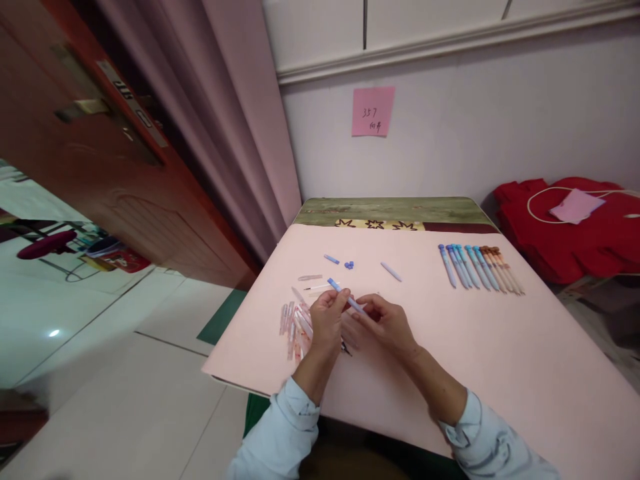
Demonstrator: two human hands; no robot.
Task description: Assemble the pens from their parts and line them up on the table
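Observation:
Between my two hands is a blue and pale lilac pen (353, 304), tilted, its darker blue end pointing up and to the left. My left hand (327, 317) pinches its upper part, while my right hand (387, 323) grips the lower part with bent fingers. Beyond my hands lie a short blue pen barrel (331, 259), several small dark blue pieces (349, 265) and a pale lilac pen part (391, 271). Left of and partly behind my left hand is a loose pile of clear and pinkish pen parts (295, 327); my wrist hides some of it.
A row of finished-looking pens (480, 269), blue through brown, lies at the right of the pink-covered table (450, 373). A pink note (373, 112) is stuck on the wall. Red cloth (540, 233) with a white cord is at right, a wooden door (125, 153) at left.

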